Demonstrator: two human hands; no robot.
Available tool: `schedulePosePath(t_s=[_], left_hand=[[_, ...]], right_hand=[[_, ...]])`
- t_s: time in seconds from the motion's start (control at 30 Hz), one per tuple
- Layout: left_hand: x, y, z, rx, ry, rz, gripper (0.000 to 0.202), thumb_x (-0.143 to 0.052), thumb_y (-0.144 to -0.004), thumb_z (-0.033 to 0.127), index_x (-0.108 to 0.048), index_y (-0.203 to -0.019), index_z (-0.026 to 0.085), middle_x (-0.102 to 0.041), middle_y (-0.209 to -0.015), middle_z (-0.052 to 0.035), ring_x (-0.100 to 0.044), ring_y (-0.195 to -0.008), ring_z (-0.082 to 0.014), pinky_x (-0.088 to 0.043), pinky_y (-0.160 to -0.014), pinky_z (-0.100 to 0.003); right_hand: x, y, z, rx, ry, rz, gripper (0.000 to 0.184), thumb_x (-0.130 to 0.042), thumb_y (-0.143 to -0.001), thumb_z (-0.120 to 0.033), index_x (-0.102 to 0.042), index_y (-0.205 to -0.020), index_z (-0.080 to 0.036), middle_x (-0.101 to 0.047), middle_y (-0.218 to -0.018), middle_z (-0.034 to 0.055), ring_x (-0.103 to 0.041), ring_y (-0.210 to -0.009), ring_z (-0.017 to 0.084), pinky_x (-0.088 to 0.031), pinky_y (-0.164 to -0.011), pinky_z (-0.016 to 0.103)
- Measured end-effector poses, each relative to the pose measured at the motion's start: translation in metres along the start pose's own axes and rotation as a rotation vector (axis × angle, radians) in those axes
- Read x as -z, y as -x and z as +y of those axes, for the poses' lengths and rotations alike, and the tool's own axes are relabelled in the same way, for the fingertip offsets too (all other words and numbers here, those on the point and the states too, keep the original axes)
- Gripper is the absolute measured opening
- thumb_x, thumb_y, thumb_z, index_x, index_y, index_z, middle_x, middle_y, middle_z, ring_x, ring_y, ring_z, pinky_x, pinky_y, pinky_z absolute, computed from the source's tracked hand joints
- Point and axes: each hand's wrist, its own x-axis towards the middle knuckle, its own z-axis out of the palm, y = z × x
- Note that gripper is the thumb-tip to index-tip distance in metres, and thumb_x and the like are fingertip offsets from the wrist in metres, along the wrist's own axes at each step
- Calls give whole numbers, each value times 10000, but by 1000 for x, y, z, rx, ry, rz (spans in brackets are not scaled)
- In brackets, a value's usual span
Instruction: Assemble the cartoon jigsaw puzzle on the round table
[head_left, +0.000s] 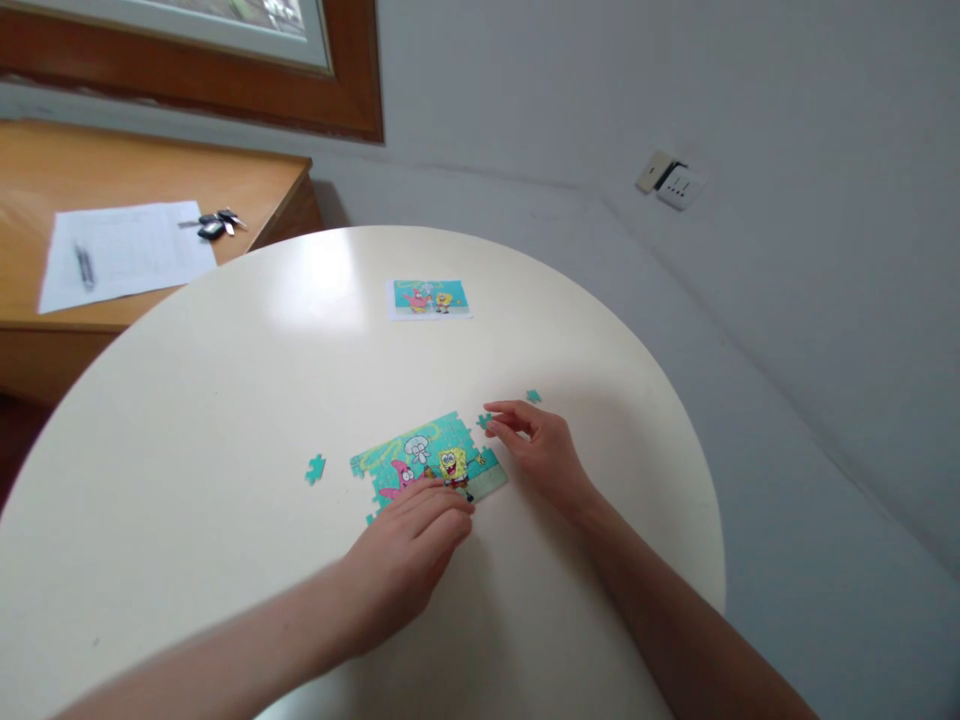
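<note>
A small cartoon jigsaw puzzle [427, 462], mostly teal, lies partly assembled on a round cream table [225, 420]. My left hand [405, 550] rests flat on the puzzle's near edge, fingers stretched out and together. Just right of the puzzle, my right hand [536, 445] pinches a teal puzzle piece [485, 421] by the puzzle's upper right corner. One loose teal piece [316, 468] lies to the left of the puzzle. Another loose piece [533, 397] lies just beyond my right hand.
A small reference picture [429, 298] of the same cartoon lies farther back on the table. A wooden desk [150, 170] at the back left holds a sheet of paper [120, 250], a pen [84, 266] and keys [216, 223]. A wall switch [671, 181] is at the right.
</note>
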Motion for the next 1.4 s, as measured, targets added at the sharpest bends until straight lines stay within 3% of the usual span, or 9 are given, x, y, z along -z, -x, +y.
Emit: schedulePosePath(t_s=[0.13,0.37,0.77,1.4], left_hand=[[-2,3,-4,24,-43,-39,227,-397,-852,49,-566,-895,195,-679,-1077,-87,-625,-1001,-175,-435,-1011,-389],[-5,6,-6,35,-177,-77,252,-371,-836,14,-556,-886,178,-646,-1171,-88,-592,-1094,-186,-420,-1038,-441],[-5,6,-7,25,-214,-114,234,-378,-835,11,-535,-892,175,-648,-1170,-92,-596,-1094,-186,-440,-1024,-437],[-3,3,-8,19,-230,-124,212,-397,-846,24,-549,-896,163,-656,-1158,-100,-609,-1071,-212,-480,-973,-444]], right_hand=[[-1,0,1,-21,-20,2,210,-618,-726,-297,-703,-895,-206,-717,-707,19,-667,-639,161,-529,-635,291],[0,-1,-1,-25,60,-17,170,-590,-749,-280,-704,-840,-192,-723,-742,31,-648,-645,154,-498,-618,277],[-2,-1,1,17,88,-55,123,-590,-769,-285,-675,-766,-196,-702,-749,36,-647,-711,169,-513,-677,307],[-4,1,-4,-46,139,-119,116,-582,-756,-234,-682,-742,-177,-705,-694,28,-645,-639,149,-507,-622,259]])
